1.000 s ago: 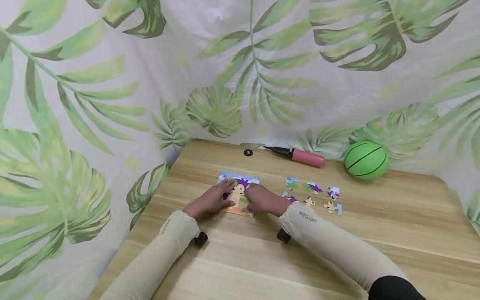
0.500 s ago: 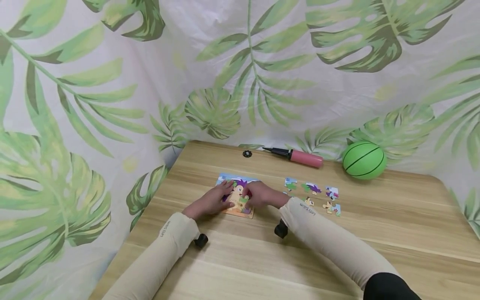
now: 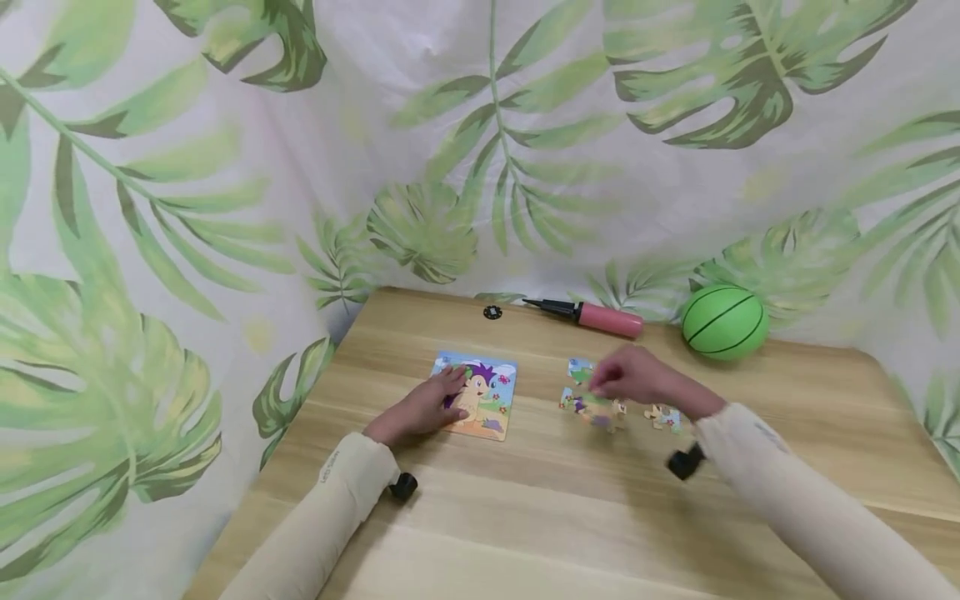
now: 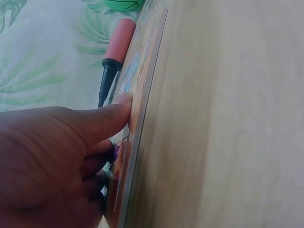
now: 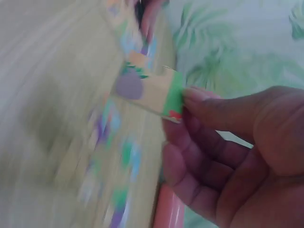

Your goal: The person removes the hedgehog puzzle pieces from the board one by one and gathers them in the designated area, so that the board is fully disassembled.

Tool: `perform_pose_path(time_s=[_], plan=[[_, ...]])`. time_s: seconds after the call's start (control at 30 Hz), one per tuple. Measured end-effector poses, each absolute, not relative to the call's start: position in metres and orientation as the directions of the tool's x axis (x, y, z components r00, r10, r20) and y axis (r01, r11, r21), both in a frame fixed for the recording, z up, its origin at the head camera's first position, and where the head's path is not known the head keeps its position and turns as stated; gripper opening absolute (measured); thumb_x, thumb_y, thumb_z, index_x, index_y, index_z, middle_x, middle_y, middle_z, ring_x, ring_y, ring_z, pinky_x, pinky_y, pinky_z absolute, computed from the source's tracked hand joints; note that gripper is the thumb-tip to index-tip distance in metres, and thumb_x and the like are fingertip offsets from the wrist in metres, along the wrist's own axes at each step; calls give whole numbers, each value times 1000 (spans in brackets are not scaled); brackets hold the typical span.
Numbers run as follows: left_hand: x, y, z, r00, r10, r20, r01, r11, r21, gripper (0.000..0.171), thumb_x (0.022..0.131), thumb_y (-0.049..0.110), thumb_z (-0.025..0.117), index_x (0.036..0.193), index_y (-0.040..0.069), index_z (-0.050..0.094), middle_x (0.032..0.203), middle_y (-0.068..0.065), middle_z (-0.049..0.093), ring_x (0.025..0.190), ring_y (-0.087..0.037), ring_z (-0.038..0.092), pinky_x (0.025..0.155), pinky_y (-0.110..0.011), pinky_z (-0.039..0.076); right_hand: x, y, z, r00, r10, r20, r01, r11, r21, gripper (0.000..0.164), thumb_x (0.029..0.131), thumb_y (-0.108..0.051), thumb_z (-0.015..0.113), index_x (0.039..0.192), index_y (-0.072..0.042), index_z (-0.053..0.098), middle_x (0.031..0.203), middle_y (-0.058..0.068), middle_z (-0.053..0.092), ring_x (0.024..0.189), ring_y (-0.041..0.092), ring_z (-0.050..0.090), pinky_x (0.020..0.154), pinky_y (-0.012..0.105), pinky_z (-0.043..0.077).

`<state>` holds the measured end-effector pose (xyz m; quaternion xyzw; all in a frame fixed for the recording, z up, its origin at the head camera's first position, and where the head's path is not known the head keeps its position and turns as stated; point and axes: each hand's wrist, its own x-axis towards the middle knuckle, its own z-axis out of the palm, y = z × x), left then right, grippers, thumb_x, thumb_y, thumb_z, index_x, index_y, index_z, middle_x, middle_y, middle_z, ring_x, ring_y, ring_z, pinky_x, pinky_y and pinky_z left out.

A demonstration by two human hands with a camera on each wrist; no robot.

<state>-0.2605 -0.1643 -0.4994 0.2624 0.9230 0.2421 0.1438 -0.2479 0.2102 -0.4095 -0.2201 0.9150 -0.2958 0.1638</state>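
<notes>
A jigsaw board (image 3: 495, 396) with a purple-haired cartoon hedgehog lies flat on the wooden table. My left hand (image 3: 429, 404) rests on its left side, fingers spread over the picture; in the left wrist view the thumb (image 4: 116, 114) presses on the board's surface. To the right, my right hand (image 3: 633, 377) is raised over the loose jigsaw pieces (image 3: 662, 416). Between thumb and fingers it pinches a jigsaw piece (image 5: 152, 91) showing a purple round shape, tan ground and a green edge. Several loose pieces below are partly hidden by this hand and blurred in the right wrist view.
Along the back edge lie a pink hand pump (image 3: 609, 320) with a black nozzle and a small black disc (image 3: 492, 312). A green ball (image 3: 724, 323) stands at the back right. Leaf-patterned cloth (image 3: 420, 125) hangs behind and to the left of the table.
My right hand has lifted a piece off the board's right side and carried it right, over the loose pieces. More of the board's picture shows. My left hand stays on the board.
</notes>
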Motion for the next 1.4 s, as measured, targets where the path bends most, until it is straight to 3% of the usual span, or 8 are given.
perform_pose_path(time_s=[0.2, 0.47, 0.67, 0.83, 1.1, 1.23, 1.4], plan=[[-261, -164, -497, -829, 548, -114, 415, 739, 531, 68, 99, 26, 64, 152, -4, 33, 167, -16, 21, 156, -41, 12, 126, -56, 16, -225, 281, -423, -841, -478, -253, -220, 729, -648, 9, 90, -7, 72, 97, -2, 73, 80, 4, 73, 71, 16, 67, 62, 28, 58], [-265, -171, -493, -834, 539, -117, 412, 750, 517, 70, 99, 27, 64, 153, -4, 32, 167, -16, 20, 156, -41, 11, 126, -56, 16, -208, 302, -442, -844, -472, -255, -199, 717, -668, 5, 88, -11, 74, 88, -6, 72, 76, 2, 71, 66, 7, 60, 58, 23, 51], [-262, -173, -497, -840, 525, -134, 392, 760, 519, 70, 99, 27, 64, 153, -3, 32, 167, -15, 19, 156, -41, 10, 126, -57, 16, -201, 300, -453, -841, -476, -257, -210, 725, -656, 5, 89, -11, 74, 87, -6, 73, 79, -1, 70, 68, 1, 55, 60, 20, 48], [-260, -172, -498, -836, 530, -143, 389, 756, 526, 70, 99, 27, 64, 153, -3, 31, 168, -15, 18, 156, -40, 9, 126, -56, 15, -198, 299, -454, -866, -439, -239, -221, 764, -606, 5, 89, -13, 74, 91, -8, 76, 84, -1, 73, 72, 4, 59, 63, 21, 49], [-260, -169, -501, -830, 541, -139, 405, 753, 518, 69, 99, 29, 64, 152, -3, 33, 167, -15, 20, 156, -40, 12, 126, -55, 17, -197, 297, -437, -911, -403, -88, -319, 824, -468, 9, 90, -12, 71, 94, -7, 77, 83, -1, 76, 73, 0, 61, 65, 22, 50], [-262, -167, -496, -835, 525, -163, 357, 743, 566, 67, 100, 29, 62, 155, 2, 33, 167, -12, 22, 156, -38, 14, 126, -54, 18, -203, 277, -420, -906, -422, -30, -365, 815, -450, 9, 92, -14, 70, 93, -8, 77, 79, -3, 74, 66, -1, 57, 63, 22, 49], [-265, -165, -480, -870, 478, -124, 315, 731, 606, 59, 102, 29, 58, 153, 4, 39, 164, -12, 31, 155, -34, 22, 125, -52, 23, -220, 225, -399, -892, -453, 13, -406, 786, -465, 8, 94, -15, 68, 92, -12, 76, 82, -2, 75, 69, 4, 58, 67, 26, 52]])
